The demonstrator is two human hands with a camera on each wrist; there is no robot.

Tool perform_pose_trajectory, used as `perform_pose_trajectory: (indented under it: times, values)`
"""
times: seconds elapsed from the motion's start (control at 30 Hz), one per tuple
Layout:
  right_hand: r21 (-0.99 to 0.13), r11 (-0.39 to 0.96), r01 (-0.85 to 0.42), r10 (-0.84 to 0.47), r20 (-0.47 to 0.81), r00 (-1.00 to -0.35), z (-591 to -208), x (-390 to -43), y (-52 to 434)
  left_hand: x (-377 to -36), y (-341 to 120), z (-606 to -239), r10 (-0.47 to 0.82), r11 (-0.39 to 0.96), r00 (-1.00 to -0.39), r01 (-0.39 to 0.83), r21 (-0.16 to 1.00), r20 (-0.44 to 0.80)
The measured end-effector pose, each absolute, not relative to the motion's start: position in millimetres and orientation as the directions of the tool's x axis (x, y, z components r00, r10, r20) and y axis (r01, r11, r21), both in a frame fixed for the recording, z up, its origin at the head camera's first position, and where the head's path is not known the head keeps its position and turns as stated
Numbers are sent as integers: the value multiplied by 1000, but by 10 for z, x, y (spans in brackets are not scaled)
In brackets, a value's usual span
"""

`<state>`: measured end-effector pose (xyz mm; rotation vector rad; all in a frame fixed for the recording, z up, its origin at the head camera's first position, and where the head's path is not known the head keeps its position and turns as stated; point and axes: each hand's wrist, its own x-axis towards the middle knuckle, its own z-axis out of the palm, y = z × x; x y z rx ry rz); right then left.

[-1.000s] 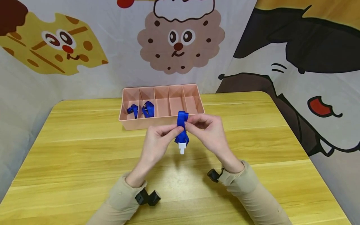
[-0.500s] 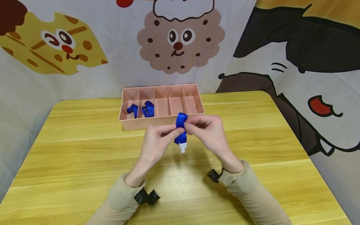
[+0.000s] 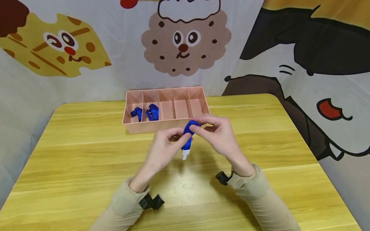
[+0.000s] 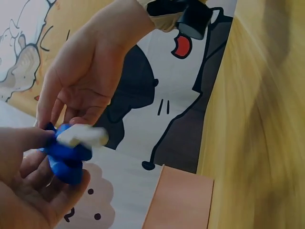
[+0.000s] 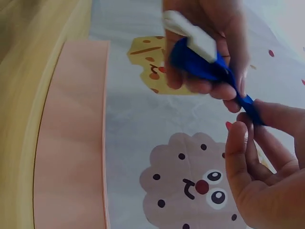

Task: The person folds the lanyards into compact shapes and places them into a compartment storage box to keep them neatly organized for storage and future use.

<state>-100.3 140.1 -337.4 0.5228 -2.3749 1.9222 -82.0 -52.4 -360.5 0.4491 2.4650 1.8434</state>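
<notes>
A blue lanyard (image 3: 187,143) with a white plastic clip (image 3: 185,154) at its lower end is held up between both hands, in front of the pink box. My left hand (image 3: 164,147) pinches the folded strap between thumb and fingers, just above the clip. Higher up, my right hand (image 3: 216,136) pinches the strap's top loop. In the left wrist view the white clip (image 4: 83,135) sticks out past the bunched blue strap (image 4: 66,162). The right wrist view has the strap (image 5: 250,109) running from one hand's fingertips to the other's.
Behind the hands stands a pink box (image 3: 156,126) with several compartments. Blue lanyards lie in its two leftmost compartments, one bundle (image 3: 137,113) at the far left and another (image 3: 152,112) beside it. A cartoon-printed cloth (image 3: 115,80) backs the wooden table (image 3: 86,154).
The strap's top loop has been bent down and rightward by the right hand, and it looks shorter now. The clip has tilted and dropped slightly to the left.
</notes>
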Motion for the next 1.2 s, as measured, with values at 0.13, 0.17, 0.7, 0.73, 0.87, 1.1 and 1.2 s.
perform_pose_trajectory:
  times: [0.13,0.17,0.7,0.73,0.87,1.1,1.2]
  values:
    - [-968,46,-247,-256,228,-940,-3365,-1014,1436,-823,-494,-3623,323,209,-939,195,958,120]
    - [-971,23,-240,-263,225,-938,-3364,-1020,1443,-822,-490,-3631,341,189,-933,189,964,116]
    - [-939,64,-337,-379,290,-879,-3350,-1115,1606,-831,-478,-3664,367,181,-922,204,962,126]
    - [-930,73,-360,-405,302,-863,-3352,-1128,1635,-834,-485,-3663,375,176,-918,206,963,127]
    - [-900,118,-420,-475,321,-820,-3349,-1177,1748,-846,-511,-3657,415,174,-903,197,965,110]
    - [-880,130,-456,-501,339,-796,-3350,-1211,1822,-853,-522,-3663,424,234,-899,228,945,112]
    - [-878,110,-465,-507,353,-786,-3363,-1221,1825,-852,-516,-3670,418,231,-901,227,946,114]
